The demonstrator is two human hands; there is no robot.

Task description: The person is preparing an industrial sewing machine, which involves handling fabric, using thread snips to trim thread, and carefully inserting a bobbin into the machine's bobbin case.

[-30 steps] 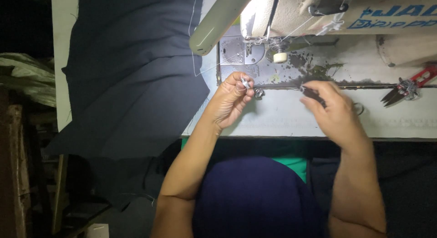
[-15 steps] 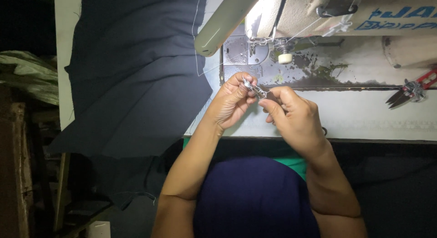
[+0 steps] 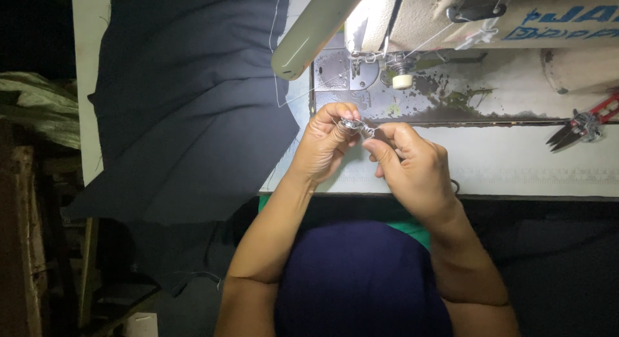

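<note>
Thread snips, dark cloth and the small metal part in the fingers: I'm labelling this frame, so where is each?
Thread snips (image 3: 577, 127), head view, on the red handles.
Dark cloth (image 3: 187, 111), head view, on its middle.
Small metal part (image 3: 351, 124), head view, on its shiny body between the fingertips.

I am pinching a small shiny metal bobbin case (image 3: 351, 124) between my left hand (image 3: 325, 147) and my right hand (image 3: 412, 166); it is glinting, smooth and polished. The dark navy matt cloth (image 3: 187, 111) is lying soft and dull. The cream enamelled sewing machine (image 3: 451, 15) is looking glossy, its bed paint chipping roughly beside the red-handled steel thread snips (image 3: 580, 125).
</note>
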